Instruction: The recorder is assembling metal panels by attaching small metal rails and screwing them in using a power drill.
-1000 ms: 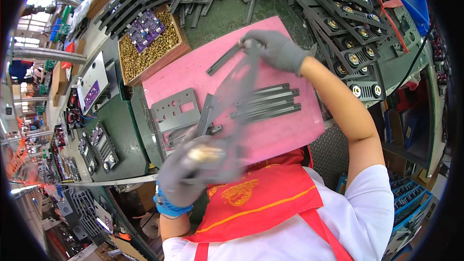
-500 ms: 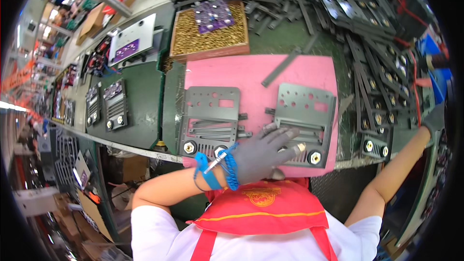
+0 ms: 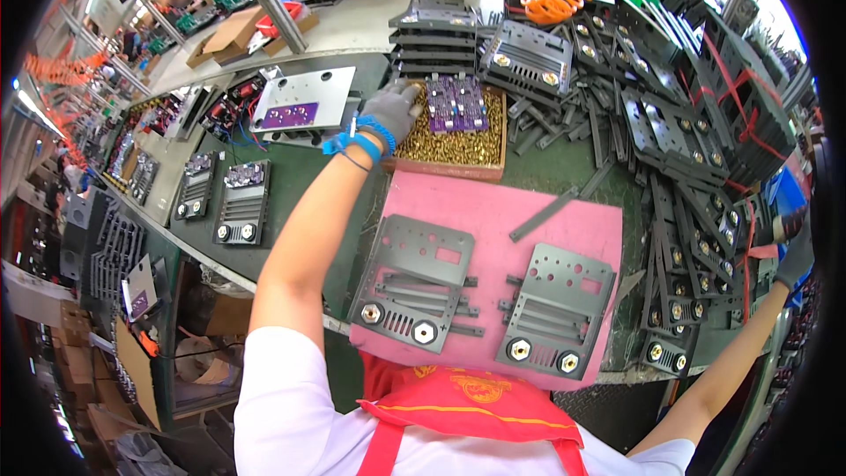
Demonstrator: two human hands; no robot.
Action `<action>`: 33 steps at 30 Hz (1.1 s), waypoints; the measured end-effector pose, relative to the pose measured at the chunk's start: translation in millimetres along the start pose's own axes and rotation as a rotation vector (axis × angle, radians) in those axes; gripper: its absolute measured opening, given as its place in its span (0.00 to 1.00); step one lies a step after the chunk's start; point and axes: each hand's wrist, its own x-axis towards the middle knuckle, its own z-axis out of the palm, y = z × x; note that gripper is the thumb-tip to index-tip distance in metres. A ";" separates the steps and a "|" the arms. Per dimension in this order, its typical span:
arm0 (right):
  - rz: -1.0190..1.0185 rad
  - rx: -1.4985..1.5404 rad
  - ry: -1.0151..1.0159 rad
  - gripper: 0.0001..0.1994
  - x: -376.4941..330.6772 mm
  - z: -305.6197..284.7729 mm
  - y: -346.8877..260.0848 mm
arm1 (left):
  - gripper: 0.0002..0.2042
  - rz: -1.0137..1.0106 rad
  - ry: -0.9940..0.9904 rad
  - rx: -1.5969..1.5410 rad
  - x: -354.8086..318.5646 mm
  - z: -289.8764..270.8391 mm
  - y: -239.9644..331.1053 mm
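Note:
My gloved left hand (image 3: 398, 113), with a blue coiled band at its wrist, is at the left edge of a shallow tray (image 3: 445, 167) of small brass pieces. Its fingers look apart, just left of purple circuit boards (image 3: 456, 104) lying on the brass pieces. At the far right rim, my gloved right hand (image 3: 797, 256) is beside a blue bin (image 3: 784, 194) and a dark handle-like thing; its fingers are hard to make out. On a pink mat (image 3: 502, 211) lie a left grey metal panel (image 3: 419, 251) and a right grey metal panel (image 3: 560, 300), with narrow bars under them.
A loose dark bar (image 3: 545, 214) lies across the mat's far part. Piled bars and panels (image 3: 670, 211) crowd the right side. Panels are stacked (image 3: 432, 40) behind the tray. Two panels with boards (image 3: 242, 203) and a silver plate (image 3: 304, 97) stand at left.
My left hand has left the right panel on the mat and reached forward and left to the tray. The view has shifted, showing more of the far bench. My right hand remains at the far right.

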 end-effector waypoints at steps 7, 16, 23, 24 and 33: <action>0.529 0.881 0.194 0.23 -73.7 -35.7 -233.3 | 0.15 -0.052 0.158 0.055 6.7 18.7 6.7; 0.546 1.310 -0.215 0.22 -147.0 -14.6 -389.7 | 0.12 -0.351 -0.108 0.214 27.6 22.3 18.3; 0.467 1.257 -0.729 0.18 -175.4 -16.5 -426.1 | 0.12 -0.412 -0.173 -0.013 35.3 10.4 6.3; 0.500 1.278 -0.678 0.18 -180.3 -17.7 -429.3 | 0.14 -0.458 -0.212 -0.111 37.2 0.6 11.4; 0.474 1.308 -0.406 0.27 -193.3 -28.1 -436.5 | 0.20 -0.909 -0.099 -1.139 27.4 12.7 -28.7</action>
